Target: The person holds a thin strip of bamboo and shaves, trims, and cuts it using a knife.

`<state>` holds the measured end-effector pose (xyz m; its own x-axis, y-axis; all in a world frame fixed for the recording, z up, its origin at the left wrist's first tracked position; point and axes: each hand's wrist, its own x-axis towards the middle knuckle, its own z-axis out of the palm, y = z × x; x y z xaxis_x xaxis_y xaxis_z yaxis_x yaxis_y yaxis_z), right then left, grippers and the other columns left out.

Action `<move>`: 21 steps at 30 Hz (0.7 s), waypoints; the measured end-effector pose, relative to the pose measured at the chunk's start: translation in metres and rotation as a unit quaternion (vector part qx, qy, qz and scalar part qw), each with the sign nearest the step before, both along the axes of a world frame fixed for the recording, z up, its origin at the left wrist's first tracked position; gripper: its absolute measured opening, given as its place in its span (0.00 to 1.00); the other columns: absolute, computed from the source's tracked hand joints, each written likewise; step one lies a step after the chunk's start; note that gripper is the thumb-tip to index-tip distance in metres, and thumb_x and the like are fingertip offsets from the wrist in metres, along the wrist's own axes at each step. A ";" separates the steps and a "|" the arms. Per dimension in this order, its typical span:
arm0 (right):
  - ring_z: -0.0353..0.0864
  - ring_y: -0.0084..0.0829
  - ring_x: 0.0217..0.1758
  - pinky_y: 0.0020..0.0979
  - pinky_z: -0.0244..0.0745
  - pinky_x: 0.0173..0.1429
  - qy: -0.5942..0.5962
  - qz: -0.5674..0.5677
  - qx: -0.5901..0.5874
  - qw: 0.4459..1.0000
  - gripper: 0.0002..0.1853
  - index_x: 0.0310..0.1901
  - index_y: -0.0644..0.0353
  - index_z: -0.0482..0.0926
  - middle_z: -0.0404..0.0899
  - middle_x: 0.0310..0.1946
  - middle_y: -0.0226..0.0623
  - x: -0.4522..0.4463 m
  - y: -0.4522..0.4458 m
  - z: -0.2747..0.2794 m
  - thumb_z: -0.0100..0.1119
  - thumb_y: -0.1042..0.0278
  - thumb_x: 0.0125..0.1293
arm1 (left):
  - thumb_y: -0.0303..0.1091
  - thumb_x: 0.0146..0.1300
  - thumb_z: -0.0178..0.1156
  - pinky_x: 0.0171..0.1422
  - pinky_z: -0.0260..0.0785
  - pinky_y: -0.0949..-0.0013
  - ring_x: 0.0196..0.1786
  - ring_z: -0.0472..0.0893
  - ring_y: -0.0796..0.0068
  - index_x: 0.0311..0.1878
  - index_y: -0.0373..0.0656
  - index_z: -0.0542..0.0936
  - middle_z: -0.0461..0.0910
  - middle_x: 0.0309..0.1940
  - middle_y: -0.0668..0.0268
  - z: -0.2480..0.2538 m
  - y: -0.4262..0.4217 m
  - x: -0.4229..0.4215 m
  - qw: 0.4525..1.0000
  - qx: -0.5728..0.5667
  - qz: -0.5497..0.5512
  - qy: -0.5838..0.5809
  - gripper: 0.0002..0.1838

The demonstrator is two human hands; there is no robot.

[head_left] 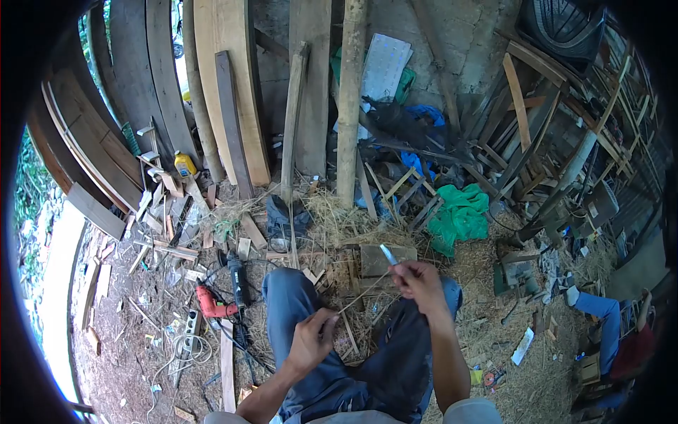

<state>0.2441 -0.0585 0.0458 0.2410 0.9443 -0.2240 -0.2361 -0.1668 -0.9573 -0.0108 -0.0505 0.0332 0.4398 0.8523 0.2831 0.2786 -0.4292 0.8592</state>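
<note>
Two hands at work in the head view, both yours, over your bent knees. Your left hand [313, 340] has its fingers pinched on the near-left end of a thin strip [364, 293], prob. wood or bamboo. Your right hand [418, 285], farther & to the right, has its fingers curled round a pale slim tool [388, 254], poss. a knife, tip pointing far-left. Strip runs b/w the hands, sloping up to the R fingers; can't tell if they grip it too or just touch.

Handling, my guess: strip is v. light, stiff-ish but springy, can snap if bent hard; may carry splinters, so pinch it flat b/w thumb & index near the end, w/ fingertips off the edges. Tool looks light & rigid, prob. a bit slick; hold it well back from the tip, & treat the tip as sharp, since details are too small to tell.

Around you: a flat board [374, 263] on the ground just far of the hands, a red drill [214, 302] & a dark power tool [236, 279] left of your knees w/ cables nearby, a green cloth [458, 215] far right. Another person's leg [600, 311] is well apart, at right.
</note>
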 end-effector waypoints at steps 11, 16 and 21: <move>0.61 0.14 0.16 0.19 0.54 0.18 0.037 -0.094 0.033 0.994 0.11 0.39 0.65 0.76 0.71 0.22 0.27 0.009 0.001 -0.015 0.55 0.63 0.68 | 0.24 0.63 0.58 0.25 0.62 0.72 0.20 0.71 0.79 0.37 0.35 0.77 0.74 0.18 0.61 -0.007 0.009 -0.013 0.998 -0.034 0.044 -0.020 0.03; 0.61 0.14 0.18 0.18 0.54 0.20 0.100 -0.062 0.048 0.992 0.11 0.45 0.63 0.73 0.71 0.22 0.30 -0.016 -0.008 0.003 0.51 0.63 0.71 | 0.26 0.65 0.56 0.26 0.61 0.73 0.21 0.70 0.81 0.37 0.35 0.77 0.73 0.18 0.65 0.002 0.010 -0.012 0.996 -0.082 0.044 -0.001 0.04; 0.60 0.13 0.17 0.17 0.53 0.20 0.078 0.030 0.020 0.996 0.17 0.58 0.59 0.70 0.69 0.20 0.29 -0.030 -0.015 0.020 0.47 0.62 0.73 | 0.27 0.67 0.54 0.28 0.62 0.74 0.23 0.71 0.82 0.38 0.36 0.77 0.74 0.19 0.67 -0.002 0.010 -0.008 0.993 -0.113 0.009 -0.039 0.05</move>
<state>0.2137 -0.0731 0.0658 0.1491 0.9651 -0.2153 -0.3728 -0.1468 -0.9162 -0.0188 -0.0407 0.0314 0.4085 0.9054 0.1154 0.2133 -0.2177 0.9524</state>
